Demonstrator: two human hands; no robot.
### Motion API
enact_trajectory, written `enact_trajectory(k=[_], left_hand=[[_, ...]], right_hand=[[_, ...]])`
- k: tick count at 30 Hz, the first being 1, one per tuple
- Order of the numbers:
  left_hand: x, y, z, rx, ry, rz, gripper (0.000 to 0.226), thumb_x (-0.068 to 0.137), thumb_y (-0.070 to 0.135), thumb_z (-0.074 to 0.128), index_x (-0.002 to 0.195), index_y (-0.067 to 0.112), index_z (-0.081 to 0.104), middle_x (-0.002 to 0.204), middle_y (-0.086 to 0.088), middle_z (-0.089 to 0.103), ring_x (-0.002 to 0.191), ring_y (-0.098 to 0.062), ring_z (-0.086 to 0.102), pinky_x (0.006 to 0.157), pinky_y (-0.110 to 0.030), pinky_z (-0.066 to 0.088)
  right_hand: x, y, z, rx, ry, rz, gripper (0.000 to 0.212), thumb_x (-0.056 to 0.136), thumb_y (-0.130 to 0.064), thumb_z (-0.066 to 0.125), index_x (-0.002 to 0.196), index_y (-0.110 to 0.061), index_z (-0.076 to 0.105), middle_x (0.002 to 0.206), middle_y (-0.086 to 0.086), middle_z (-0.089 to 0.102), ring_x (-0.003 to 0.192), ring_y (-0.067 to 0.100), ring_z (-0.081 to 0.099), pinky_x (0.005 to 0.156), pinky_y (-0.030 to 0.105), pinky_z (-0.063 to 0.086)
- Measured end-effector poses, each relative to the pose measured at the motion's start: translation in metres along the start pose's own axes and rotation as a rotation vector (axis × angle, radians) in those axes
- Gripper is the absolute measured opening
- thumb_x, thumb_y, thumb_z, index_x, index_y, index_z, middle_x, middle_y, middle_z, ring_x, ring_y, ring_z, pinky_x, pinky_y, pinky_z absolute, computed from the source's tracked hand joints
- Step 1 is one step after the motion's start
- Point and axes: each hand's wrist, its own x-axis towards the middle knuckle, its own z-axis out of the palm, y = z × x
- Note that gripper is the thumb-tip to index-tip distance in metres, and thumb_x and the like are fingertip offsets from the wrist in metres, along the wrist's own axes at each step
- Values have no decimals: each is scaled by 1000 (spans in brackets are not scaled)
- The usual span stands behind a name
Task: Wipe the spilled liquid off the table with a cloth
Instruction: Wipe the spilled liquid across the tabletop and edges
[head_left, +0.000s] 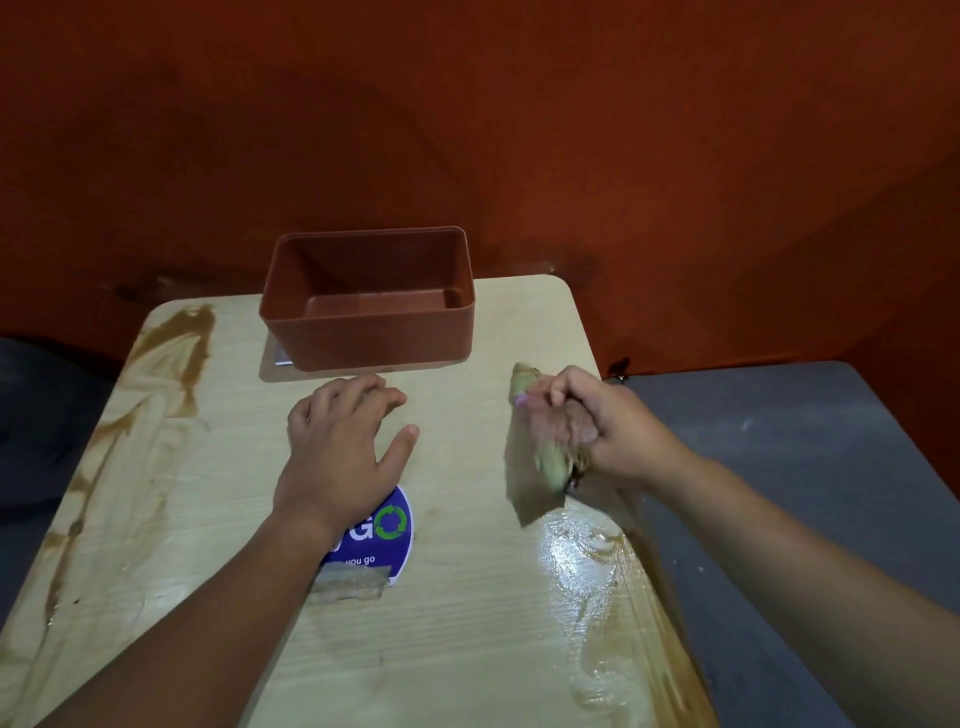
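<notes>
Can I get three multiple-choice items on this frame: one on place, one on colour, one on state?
1. Where does the brown container stand?
A. at the far edge of the table, beyond the hands
B. at the near edge, by the forearms
C. on the floor to the right

2. What colour is the round sticker by the left wrist?
A. red
B. blue with a green arrow ring
C. yellow

3. What is the right hand doing?
A. resting flat and empty
B. gripping a bunched cloth against the table
C. holding the container

Answers: 1 A, it sits past both hands near the wall. 2 B, white letters show on blue beside green arrows. 3 B, the fingers close round the cloth above the wet brownish spill; the left hand lies open on the table.
</notes>
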Motion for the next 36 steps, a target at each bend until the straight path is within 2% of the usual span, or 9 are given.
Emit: enact_trajectory(k=[4,7,11,14,16,19,27,33,36], left_hand=[[0,0,0,-9,9,6,39,98,62,45,127,40,58,140,15,52,134,-14,40,115,-46,26],[0,1,0,2,3,3,39,98,63,44,127,41,58,140,15,52,134,-14,40,115,-46,27],[0,1,-1,5,6,6,40,98,63,44,126,40,59,139,15,53,134,-15,41,115,-46,27],[1,1,1,10,6,7,40,98,63,43,126,39,59,138,16,53,133,-15,42,115,-46,27],[0,1,2,16,11,8,41,98,64,43,126,39,59,138,15,53,133,-14,42,115,-47,28],[0,0,2,10,22,10,39,98,63,44,125,40,59,137,16,53,132,-14,42,114,-47,28],[1,-1,4,29,17,9,38,98,63,45,126,41,57,138,17,51,132,-13,40,114,-45,28],[0,1,1,14,12,5,39,98,63,44,127,40,58,137,18,50,133,-13,39,115,-44,25],[0,1,0,15,6,-3,42,98,65,42,128,40,58,139,16,51,134,-13,39,115,-44,26]], right_hand=[[-59,-1,18,-61,-183,-145,19,94,-22,61,94,-36,47,104,-29,69,85,-6,66,64,25,51],[-82,0,-2,93,-253,-88,28,93,-13,71,100,-31,51,113,-7,74,102,9,72,77,37,59],[-54,-7,-38,368,31,17,40,80,-4,66,110,-27,53,90,7,68,72,17,67,56,32,50],[-20,-3,-49,98,186,48,56,89,6,60,120,-41,55,99,-8,69,75,20,70,66,35,54],[3,0,-46,-332,226,75,59,89,-3,60,134,-40,55,117,1,62,98,30,65,82,36,52],[15,-9,-16,-674,119,84,55,94,-23,56,143,-45,39,115,7,52,95,38,59,69,40,50],[12,-35,60,-664,140,356,62,83,-87,26,117,-43,55,125,3,44,112,34,34,90,55,41],[34,-45,69,-786,262,370,38,97,-57,50,121,-29,54,124,13,39,107,41,45,80,48,42],[37,-36,51,-625,316,255,54,89,-35,70,135,-23,44,126,16,38,96,41,49,73,43,43]])
